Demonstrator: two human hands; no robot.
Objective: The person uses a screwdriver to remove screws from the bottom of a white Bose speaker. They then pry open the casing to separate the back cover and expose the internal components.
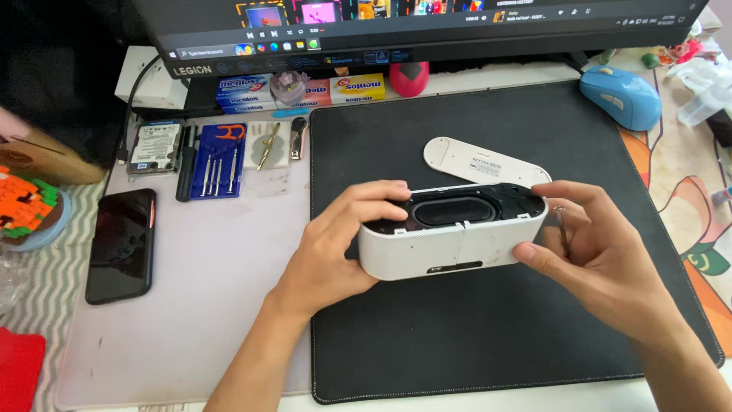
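My left hand (343, 240) grips the left end of a white oblong speaker (450, 248) with its top open, showing a black oval driver (451, 210) inside. My right hand (591, 236) steadies the speaker's right end with the thumb on its front face, and a thin metal tool (562, 229) is pinched between its fingers. The speaker rests tilted on a black desk mat (488, 328). Its removed white cover panel (484, 162) lies flat on the mat just behind it.
A blue screwdriver-bit case (219, 160), tweezers (268, 145), a bare hard drive (155, 146) and a black phone (120, 244) lie to the left. A monitor (412, 23) stands at the back with candy boxes (301, 90) under it. A blue mouse (621, 95) sits back right.
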